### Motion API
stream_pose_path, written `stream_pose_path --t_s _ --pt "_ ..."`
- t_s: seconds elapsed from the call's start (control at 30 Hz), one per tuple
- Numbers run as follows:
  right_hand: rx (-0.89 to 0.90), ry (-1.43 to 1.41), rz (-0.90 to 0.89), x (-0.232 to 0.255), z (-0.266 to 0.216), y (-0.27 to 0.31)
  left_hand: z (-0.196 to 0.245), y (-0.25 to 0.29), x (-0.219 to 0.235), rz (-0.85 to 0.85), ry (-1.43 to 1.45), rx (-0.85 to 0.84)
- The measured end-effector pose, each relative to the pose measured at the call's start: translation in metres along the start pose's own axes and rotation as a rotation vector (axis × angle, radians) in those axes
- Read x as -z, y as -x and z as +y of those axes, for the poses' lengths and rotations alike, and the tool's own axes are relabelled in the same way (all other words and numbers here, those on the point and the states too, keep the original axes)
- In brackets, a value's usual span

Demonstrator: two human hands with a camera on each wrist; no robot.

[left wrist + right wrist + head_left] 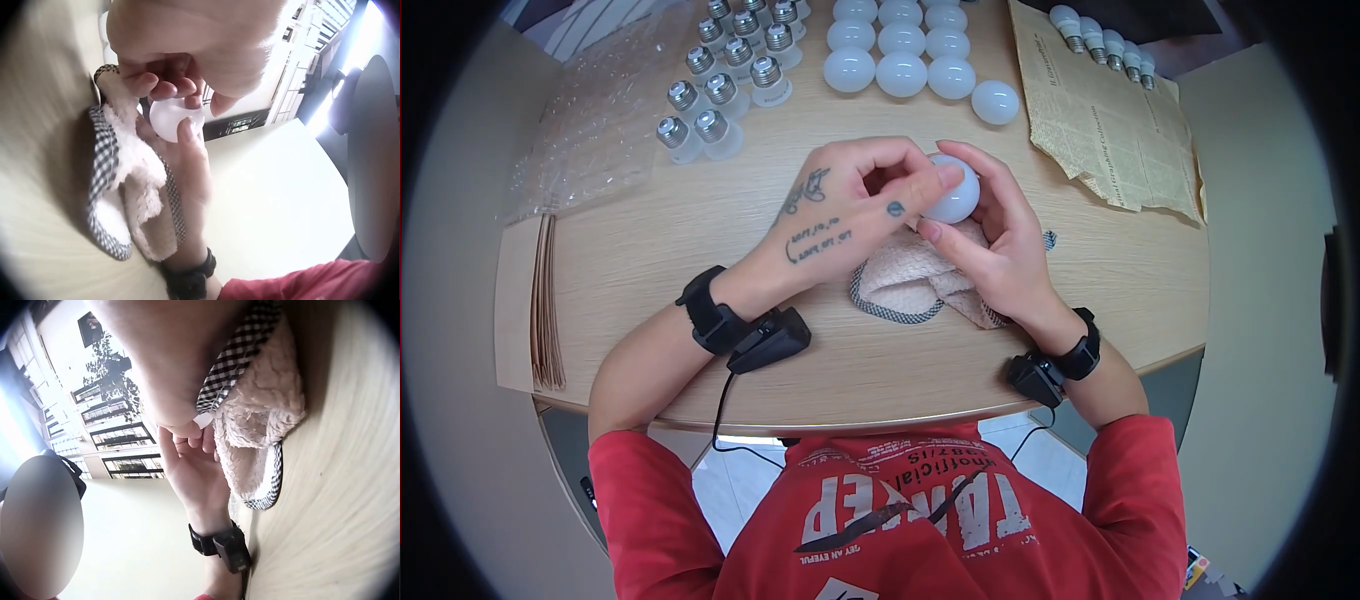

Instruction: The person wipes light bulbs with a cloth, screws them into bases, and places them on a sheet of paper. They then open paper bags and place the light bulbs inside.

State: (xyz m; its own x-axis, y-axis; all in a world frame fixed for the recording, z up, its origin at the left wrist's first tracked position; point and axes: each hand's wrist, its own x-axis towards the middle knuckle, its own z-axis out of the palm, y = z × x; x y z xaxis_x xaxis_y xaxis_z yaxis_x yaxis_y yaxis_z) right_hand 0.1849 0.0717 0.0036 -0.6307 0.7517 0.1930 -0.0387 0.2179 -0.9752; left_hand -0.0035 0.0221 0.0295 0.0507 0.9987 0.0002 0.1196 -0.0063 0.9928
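A round white light bulb (956, 198) is held between both hands above the table, its base hidden by fingers. My left hand (850, 195) grips it from the left, thumb across the top of the white globe. From the right, my right hand (1005, 235) curls its fingers round the globe; in the left wrist view its thumb lies against the bulb (169, 120). A pink fleecy cloth (900, 285) with a checked border bunches beneath the hands. In the right wrist view this cloth (262, 412) rises close against the right hand.
Several white globes (900, 75) stand in rows at the back, several screw-capped bulbs (720, 90) back left. Brown printed paper (1090, 130) bears small bulbs (1112, 45) at the back right. Bubble wrap (590, 130) and folded brown paper (547, 300) lie left. Wrist cameras trail cables (722, 405).
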Motion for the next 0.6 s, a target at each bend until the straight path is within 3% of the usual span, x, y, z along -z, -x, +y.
stream_pose_path --t_s 0.13,0.27,0.37,0.6 --pt "-0.022 0.05 0.016 0.0 0.002 0.0 0.015 -0.005 0.016 0.05 -0.322 -0.053" --pt "-0.051 0.094 0.015 0.001 0.0 -0.001 0.017 -0.012 0.034 0.211 -0.794 -0.407" --pt "-0.065 0.096 0.014 0.001 -0.002 -0.001 0.016 -0.016 0.052 0.351 -1.095 -0.559" --pt "-0.077 0.104 0.028 0.002 -0.001 0.0 0.025 -0.007 0.101 0.403 -1.425 -0.369"
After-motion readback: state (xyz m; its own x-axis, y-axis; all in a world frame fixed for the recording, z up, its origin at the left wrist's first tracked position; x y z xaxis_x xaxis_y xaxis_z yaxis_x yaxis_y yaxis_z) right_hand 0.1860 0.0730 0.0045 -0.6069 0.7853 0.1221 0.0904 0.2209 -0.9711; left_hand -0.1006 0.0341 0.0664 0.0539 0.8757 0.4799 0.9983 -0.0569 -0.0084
